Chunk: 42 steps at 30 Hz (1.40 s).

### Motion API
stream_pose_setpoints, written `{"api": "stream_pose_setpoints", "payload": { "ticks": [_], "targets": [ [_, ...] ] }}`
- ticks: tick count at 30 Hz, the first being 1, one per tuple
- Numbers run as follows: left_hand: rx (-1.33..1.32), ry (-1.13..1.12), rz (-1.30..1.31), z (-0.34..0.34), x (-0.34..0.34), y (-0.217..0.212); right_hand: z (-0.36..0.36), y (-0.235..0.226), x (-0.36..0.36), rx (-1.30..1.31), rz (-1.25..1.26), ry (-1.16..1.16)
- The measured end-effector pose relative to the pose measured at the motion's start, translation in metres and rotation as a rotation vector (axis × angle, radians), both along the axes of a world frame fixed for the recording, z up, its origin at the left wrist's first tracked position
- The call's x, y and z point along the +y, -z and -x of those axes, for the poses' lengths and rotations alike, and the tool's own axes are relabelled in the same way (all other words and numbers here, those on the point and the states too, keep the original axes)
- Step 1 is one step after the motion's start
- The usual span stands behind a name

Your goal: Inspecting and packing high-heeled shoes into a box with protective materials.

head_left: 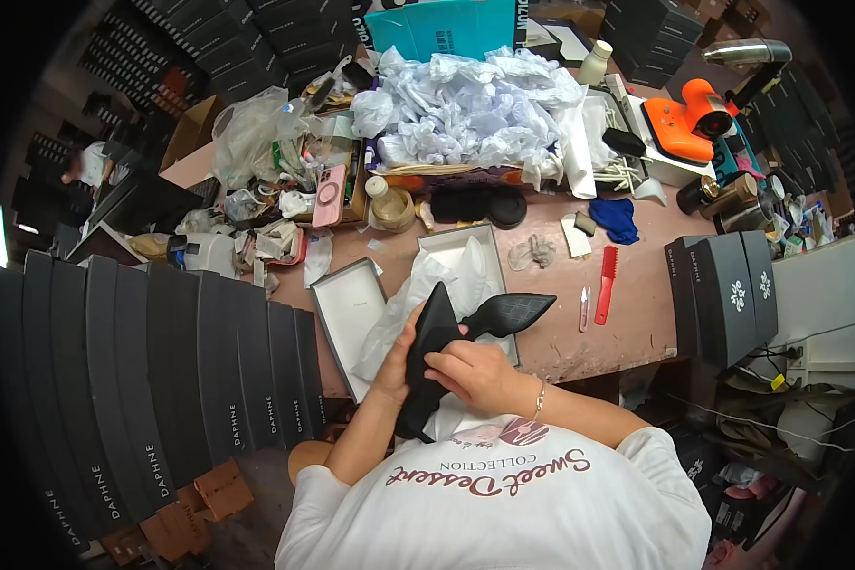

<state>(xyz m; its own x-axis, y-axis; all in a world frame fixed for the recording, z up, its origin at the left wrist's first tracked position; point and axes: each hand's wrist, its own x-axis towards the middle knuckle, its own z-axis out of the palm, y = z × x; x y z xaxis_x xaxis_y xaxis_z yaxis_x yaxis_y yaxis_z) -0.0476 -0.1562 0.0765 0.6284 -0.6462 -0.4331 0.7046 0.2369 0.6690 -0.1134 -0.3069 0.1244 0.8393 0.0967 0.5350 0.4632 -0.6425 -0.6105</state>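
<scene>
A black pointed-toe shoe [433, 328] is held upright in front of me, toe pointing away. My left hand [395, 369] wraps round its left side. With curled fingers, my right hand [478, 373] grips the same shoe from the right. A second black pointed shoe [511, 313] lies beyond my right hand, its toe to the right, over the rim of an open grey shoe box [454, 235]. White tissue paper [458, 271] spills out of that box. Left of it lies the box lid [352, 313], pale side up. The lower part of the held shoe is partly hidden by my hands.
Dark shoe boxes [176, 366] stand in a long row at the left, more [727, 294] at the right. A red comb-like brush [607, 285], small thread snips [585, 310] and a blue cloth [615, 220] lie on the table. Crumpled white paper [465, 109] fills a container behind.
</scene>
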Motion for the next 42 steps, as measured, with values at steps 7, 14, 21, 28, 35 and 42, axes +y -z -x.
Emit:
{"api": "stream_pose_setpoints", "payload": {
  "ticks": [7, 14, 21, 28, 35, 42],
  "targets": [
    [0.131, 0.106, 0.118, 0.010, -0.011, -0.027, -0.084, 0.025, -0.027, 0.201, -0.233, 0.328],
    [0.092, -0.068, 0.016, 0.004, -0.001, 0.000, -0.054, 0.010, -0.007, 0.144, 0.102, 0.097],
    [0.098, -0.073, -0.019, 0.002, 0.004, -0.008, -0.014, -0.010, 0.020, 0.080, 0.328, -0.238],
    [-0.043, -0.174, -0.058, -0.029, -0.001, -0.001, -0.049, -0.004, 0.030, 0.153, 0.111, -0.063],
    [0.271, -0.356, 0.206, -0.071, -0.004, -0.004, -0.031, -0.005, 0.030, 0.330, -0.189, -0.374],
    [0.208, -0.218, 0.247, -0.072, 0.008, 0.018, -0.019, 0.010, 0.022, 0.225, -0.070, -0.315]
  ]
}}
